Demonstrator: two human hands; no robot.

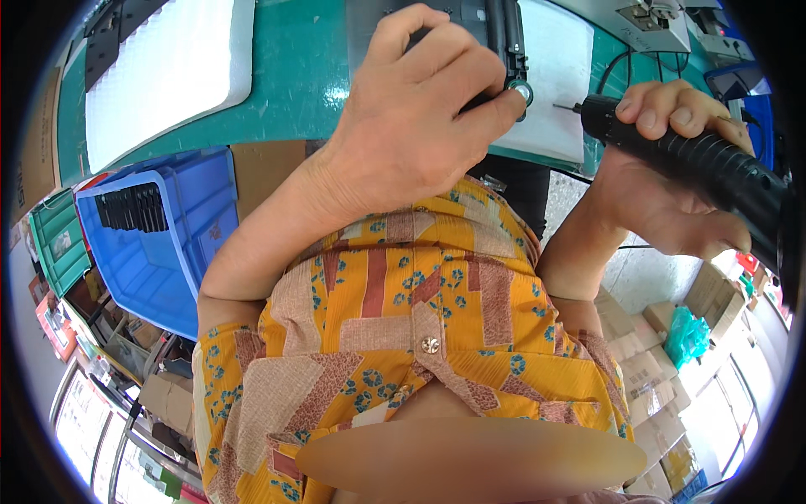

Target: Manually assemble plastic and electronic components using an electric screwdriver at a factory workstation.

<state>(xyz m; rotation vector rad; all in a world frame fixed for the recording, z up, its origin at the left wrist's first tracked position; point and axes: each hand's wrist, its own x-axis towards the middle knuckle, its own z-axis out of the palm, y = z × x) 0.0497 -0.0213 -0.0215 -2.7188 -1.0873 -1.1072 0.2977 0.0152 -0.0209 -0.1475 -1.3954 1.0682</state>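
Observation:
My right hand is wrapped round a black electric screwdriver, its thin bit pointing left. The bit tip is apart from anything it could touch. My left hand is curled over a black plastic device on the green table, its fingers closed on the device's near edge. At the left fingertips is a small round piece with a shiny centre; whether it is fixed to the device or loose, I cannot tell. The back of the left hand hides much of the device.
A white foam sheet with black parts lies on the green table at left. A white sheet is right of the device. Below left stands a blue crate holding black parts. Cartons stand low right.

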